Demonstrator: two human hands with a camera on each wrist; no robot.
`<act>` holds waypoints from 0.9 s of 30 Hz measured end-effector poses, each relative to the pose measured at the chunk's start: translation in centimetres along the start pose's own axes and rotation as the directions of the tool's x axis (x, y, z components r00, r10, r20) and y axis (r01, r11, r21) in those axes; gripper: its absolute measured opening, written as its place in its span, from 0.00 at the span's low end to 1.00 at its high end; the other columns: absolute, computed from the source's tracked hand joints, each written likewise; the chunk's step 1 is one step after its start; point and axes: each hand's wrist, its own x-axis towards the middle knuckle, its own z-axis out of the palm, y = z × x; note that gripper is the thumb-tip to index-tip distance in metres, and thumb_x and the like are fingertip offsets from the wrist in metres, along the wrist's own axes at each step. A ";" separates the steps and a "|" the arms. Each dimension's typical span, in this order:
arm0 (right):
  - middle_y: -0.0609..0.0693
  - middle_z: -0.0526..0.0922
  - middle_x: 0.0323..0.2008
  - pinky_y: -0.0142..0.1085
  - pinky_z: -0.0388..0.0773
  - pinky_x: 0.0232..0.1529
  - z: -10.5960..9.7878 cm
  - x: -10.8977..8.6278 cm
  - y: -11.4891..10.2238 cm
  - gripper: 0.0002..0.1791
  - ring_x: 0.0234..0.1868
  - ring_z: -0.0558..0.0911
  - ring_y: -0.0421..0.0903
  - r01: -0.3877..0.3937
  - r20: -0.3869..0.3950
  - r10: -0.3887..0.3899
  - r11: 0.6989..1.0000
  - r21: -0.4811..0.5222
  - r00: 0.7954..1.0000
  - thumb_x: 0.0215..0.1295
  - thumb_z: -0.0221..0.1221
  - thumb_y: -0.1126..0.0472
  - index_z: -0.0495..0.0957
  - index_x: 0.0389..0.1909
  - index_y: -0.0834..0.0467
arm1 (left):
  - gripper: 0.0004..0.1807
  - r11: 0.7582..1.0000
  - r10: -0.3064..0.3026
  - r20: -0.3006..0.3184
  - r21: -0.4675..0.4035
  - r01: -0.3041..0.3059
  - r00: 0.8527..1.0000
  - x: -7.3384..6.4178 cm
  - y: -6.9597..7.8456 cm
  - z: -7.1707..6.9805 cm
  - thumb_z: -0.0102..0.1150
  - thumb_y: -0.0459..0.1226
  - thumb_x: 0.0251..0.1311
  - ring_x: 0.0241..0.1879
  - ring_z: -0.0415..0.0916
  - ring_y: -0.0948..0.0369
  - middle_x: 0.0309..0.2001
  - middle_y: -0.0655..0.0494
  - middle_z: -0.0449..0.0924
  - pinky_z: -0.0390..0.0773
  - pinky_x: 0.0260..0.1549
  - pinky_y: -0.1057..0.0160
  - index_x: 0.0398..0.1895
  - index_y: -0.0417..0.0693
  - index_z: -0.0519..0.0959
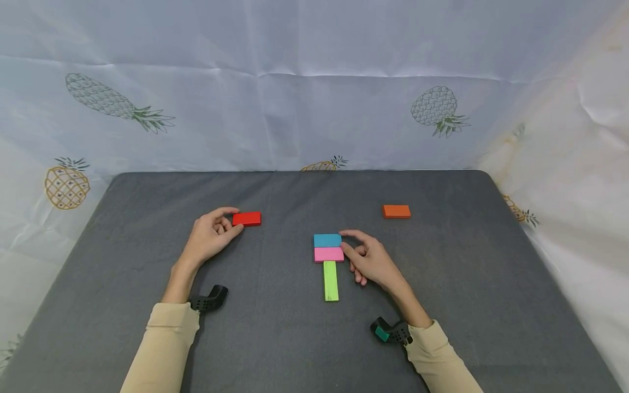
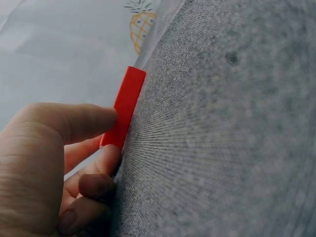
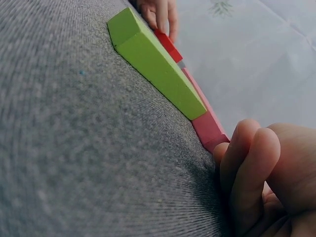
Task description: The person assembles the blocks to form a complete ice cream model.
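In the head view my left hand (image 1: pixel 212 233) pinches the left end of a red block (image 1: pixel 247 219), thumb on the near side and index finger on the far side. The left wrist view shows the red block (image 2: pixel 124 106) lying low along the cloth. My right hand (image 1: pixel 371 259) has thumb and index fingertip at the right end of a blue block (image 1: pixel 326 240), pinching it. Against its near side lies a pink block (image 1: pixel 328 254), and a lime green block (image 1: pixel 331 281) runs from the pink one toward me. Fingers hide the blue block in the right wrist view.
An orange block (image 1: pixel 396 212) lies at the back right of the grey cloth-covered table (image 1: pixel 275 338). Behind the table hangs a pale curtain (image 1: pixel 314 114) with pineapple prints. Each wrist wears a black camera mount (image 1: pixel 209 299).
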 end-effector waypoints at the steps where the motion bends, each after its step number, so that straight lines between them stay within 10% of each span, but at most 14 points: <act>1: 0.52 0.76 0.17 0.37 0.76 0.13 0.0 0.0 0.0 0.22 0.08 0.74 0.39 0.002 0.000 -0.002 1.000 0.000 1.000 0.78 0.55 0.54 0.71 0.69 0.53 | 0.21 1.000 0.000 0.001 0.001 0.000 1.000 0.0 0.0 0.0 0.65 0.36 0.67 0.16 0.62 0.70 0.26 0.50 0.79 0.67 0.21 0.69 0.60 0.38 0.78; 27: 0.53 0.76 0.17 0.38 0.76 0.12 -0.1 -0.1 0.1 0.22 0.08 0.74 0.39 0.028 0.008 -0.028 0.999 0.017 1.000 0.79 0.55 0.54 0.71 0.69 0.53 | 0.20 1.000 0.012 0.015 -0.003 -0.012 1.000 0.0 0.3 -0.1 0.66 0.34 0.65 0.15 0.63 0.70 0.29 0.45 0.82 0.65 0.18 0.69 0.58 0.34 0.79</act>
